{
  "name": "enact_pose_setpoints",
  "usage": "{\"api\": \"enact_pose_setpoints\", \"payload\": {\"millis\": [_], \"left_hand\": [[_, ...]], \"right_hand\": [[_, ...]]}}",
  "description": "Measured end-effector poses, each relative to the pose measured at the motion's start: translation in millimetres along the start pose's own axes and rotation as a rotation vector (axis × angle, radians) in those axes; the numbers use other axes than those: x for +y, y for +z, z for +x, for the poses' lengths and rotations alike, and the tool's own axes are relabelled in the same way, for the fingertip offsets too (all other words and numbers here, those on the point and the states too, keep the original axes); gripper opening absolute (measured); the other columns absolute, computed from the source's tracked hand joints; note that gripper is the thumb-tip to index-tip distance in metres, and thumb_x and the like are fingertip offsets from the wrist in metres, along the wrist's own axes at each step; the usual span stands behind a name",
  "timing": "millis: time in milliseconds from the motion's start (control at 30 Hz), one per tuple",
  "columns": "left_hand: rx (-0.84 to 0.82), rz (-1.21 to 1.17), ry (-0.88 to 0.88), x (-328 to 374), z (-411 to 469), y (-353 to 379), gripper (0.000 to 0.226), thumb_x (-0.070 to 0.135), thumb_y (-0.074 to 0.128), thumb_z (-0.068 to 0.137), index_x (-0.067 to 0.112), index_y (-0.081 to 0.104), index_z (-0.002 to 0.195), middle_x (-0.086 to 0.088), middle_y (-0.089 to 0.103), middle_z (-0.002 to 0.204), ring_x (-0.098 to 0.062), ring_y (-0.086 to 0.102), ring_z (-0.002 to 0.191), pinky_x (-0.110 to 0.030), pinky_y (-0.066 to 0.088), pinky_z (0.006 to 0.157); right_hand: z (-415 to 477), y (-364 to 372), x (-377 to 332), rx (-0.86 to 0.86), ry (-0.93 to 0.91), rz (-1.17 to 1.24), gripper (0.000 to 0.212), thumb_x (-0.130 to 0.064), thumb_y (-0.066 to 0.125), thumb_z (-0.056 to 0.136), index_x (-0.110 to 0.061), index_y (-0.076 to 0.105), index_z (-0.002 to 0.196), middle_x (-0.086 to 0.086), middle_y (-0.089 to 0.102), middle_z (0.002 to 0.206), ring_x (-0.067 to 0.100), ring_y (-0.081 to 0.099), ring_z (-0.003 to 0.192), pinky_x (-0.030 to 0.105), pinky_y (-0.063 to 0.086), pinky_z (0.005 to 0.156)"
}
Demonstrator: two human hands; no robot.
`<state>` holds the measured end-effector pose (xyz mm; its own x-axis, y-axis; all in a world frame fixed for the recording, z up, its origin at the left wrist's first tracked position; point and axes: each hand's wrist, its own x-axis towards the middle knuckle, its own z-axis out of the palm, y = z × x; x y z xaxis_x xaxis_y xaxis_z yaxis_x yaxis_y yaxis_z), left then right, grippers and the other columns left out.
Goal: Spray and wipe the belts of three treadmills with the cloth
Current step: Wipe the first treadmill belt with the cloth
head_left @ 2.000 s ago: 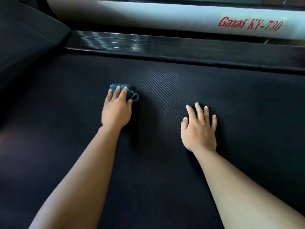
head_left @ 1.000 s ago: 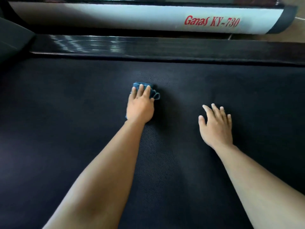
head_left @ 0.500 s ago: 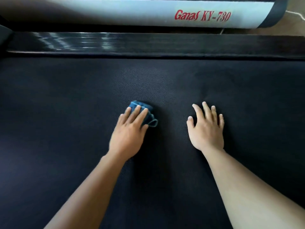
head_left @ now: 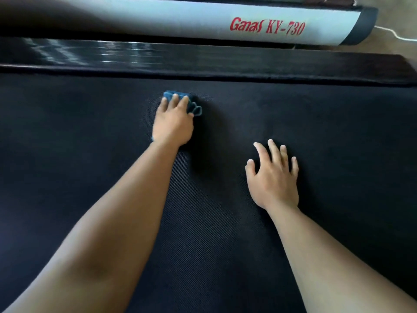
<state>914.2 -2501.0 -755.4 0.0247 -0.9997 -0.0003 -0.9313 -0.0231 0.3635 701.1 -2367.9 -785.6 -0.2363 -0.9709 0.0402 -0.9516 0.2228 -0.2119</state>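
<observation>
Blue cloth [head_left: 195,109] under left hand [head_left: 172,125], farther up belt [head_left: 85,159]

Glossy black side rail [head_left: 203,57], one; white panel [head_left: 180,21] beyond it, lettered "Ganas KY-730" in red [head_left: 267,27], with dark end cap [head_left: 363,26]; white cable [head_left: 392,33] lying on tan floor [head_left: 397,16].

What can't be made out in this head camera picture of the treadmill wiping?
- Most of the small blue folded cloth: head view, covered by the left hand pressing it.
- Black textured treadmill belt: head view, ends cut off by frame edges; wet patches too dark to tell.
- Spray bottle: outside the frame.
</observation>
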Motion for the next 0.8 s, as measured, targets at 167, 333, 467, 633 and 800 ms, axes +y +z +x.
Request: {"api": "enact_pose_setpoints", "payload": {"millis": [167,333,467,633,800], "left_hand": [[-0.051,0.01,0.312,42,-44,20,0.053,0.033,0.042,0.104,0.022,0.029,0.155,-0.004,0.022,0.164,-0.022,0.009,0.153,-0.028,0.0,0.122],[-0.12,-0.023,0.362,-1,-109,14,0.055,0.041,0.043,0.103,0.031,0.027,0.155,0.007,0.021,0.164,-0.019,0.006,0.154,-0.035,0.007,0.125],[-0.038,-0.035,0.214,-68,-114,-7,0.056,0.034,0.055,0.099,0.027,0.038,0.152,0.002,0.032,0.16,-0.023,0.017,0.152,-0.035,0.012,0.122],[0.057,-0.033,-0.051,-112,-50,-27,0.054,0.029,0.053,0.101,0.018,0.039,0.152,-0.009,0.031,0.161,-0.032,0.018,0.15,-0.04,0.015,0.124],[0.068,-0.03,-0.107,-77,24,-17,0.055,0.033,0.045,0.103,0.019,0.033,0.154,-0.006,0.026,0.163,-0.031,0.015,0.151,-0.039,0.013,0.124]], "right_hand": [[0,-2,2,-0.032,0.013,0.008,0.053,-0.048,0.028,0.099,-0.037,0.025,0.151,-0.004,0.012,0.164,0.021,0.001,0.152,0.047,0.0,0.122],[-1,-2,1,-0.013,0.011,0.004,0.053,-0.047,0.031,0.099,-0.037,0.027,0.151,-0.004,0.014,0.164,0.021,0.004,0.151,0.048,0.002,0.122],[0,-1,1,-0.008,0.011,0.003,0.053,-0.048,0.031,0.099,-0.036,0.028,0.151,-0.004,0.015,0.164,0.021,0.005,0.151,0.048,0.003,0.122],[-1,0,1,0.011,0.008,0.006,0.053,-0.047,0.033,0.099,-0.036,0.03,0.15,-0.003,0.017,0.163,0.022,0.007,0.151,0.049,0.005,0.122],[0,1,0,0.006,0.013,0.008,0.052,-0.047,0.033,0.099,-0.036,0.029,0.15,-0.003,0.016,0.163,0.022,0.006,0.151,0.049,0.005,0.122]]}}
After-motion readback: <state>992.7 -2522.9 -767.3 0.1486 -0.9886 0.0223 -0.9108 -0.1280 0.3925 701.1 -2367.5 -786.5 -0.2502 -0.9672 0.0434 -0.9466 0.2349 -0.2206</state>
